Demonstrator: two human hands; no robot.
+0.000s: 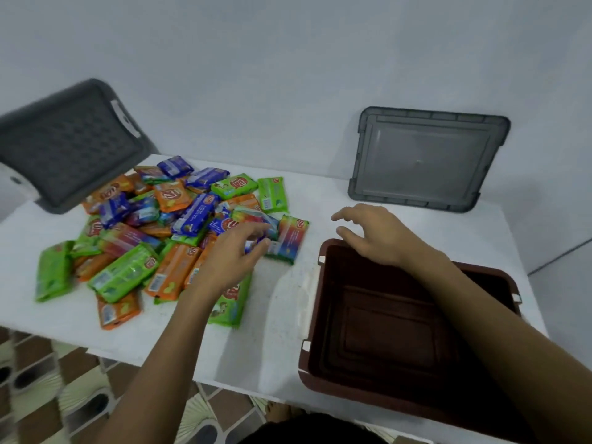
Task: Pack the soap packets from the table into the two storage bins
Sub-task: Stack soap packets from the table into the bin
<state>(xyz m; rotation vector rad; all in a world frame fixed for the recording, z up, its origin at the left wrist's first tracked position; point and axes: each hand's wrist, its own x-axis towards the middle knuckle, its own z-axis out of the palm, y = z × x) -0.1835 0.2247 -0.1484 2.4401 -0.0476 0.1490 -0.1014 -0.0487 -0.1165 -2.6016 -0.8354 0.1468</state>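
A heap of soap packets (166, 225) in green, orange, blue and rainbow wrappers covers the left half of the white table (282, 299). My left hand (230, 254) reaches over the heap's right edge, fingers extended and touching a rainbow packet (291, 238). My right hand (374, 232) hovers with loosely spread fingers above the far left corner of the brown storage bin (384, 331), which stands with nothing inside at the table's right front. A grey bin (64, 145) leans tilted at the far left.
A grey lid (426, 158) leans against the white wall at the back right. The table's front edge runs close to me, with patterned floor tiles (48, 379) below on the left.
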